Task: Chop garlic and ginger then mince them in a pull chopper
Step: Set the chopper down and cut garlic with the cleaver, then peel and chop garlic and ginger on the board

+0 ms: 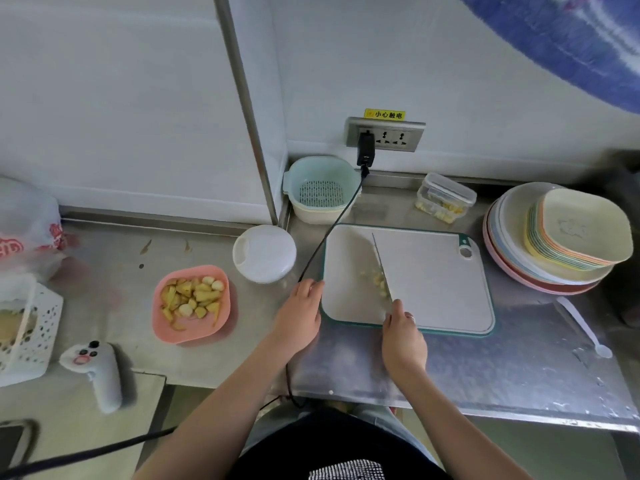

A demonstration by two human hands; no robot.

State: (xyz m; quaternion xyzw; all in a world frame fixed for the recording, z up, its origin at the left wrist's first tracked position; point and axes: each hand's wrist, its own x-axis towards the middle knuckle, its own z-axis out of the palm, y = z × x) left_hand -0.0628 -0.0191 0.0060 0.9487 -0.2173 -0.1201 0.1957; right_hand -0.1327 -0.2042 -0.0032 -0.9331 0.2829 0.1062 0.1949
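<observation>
Right hand grips knife, blade down on garlic bits mid cutting board. Left hand flat, fingers relaxed at board's left edge, steadying. Rec: rock blade w/ tip planted, keep left fingers clear. Pull chopper lidded, behind-left.

Knife on garlic pieces

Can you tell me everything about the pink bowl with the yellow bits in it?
The pink, rounded-square plastic bowl sits upright on the steel counter, left of the grey cutting board with a green rim and in front of the round white lidded container. It holds a loose pile of yellow ginger chunks and a few pale peeled garlic cloves, mostly heaped toward the back. Neither hand touches it; the left hand rests at the board's edge nearby.
</observation>
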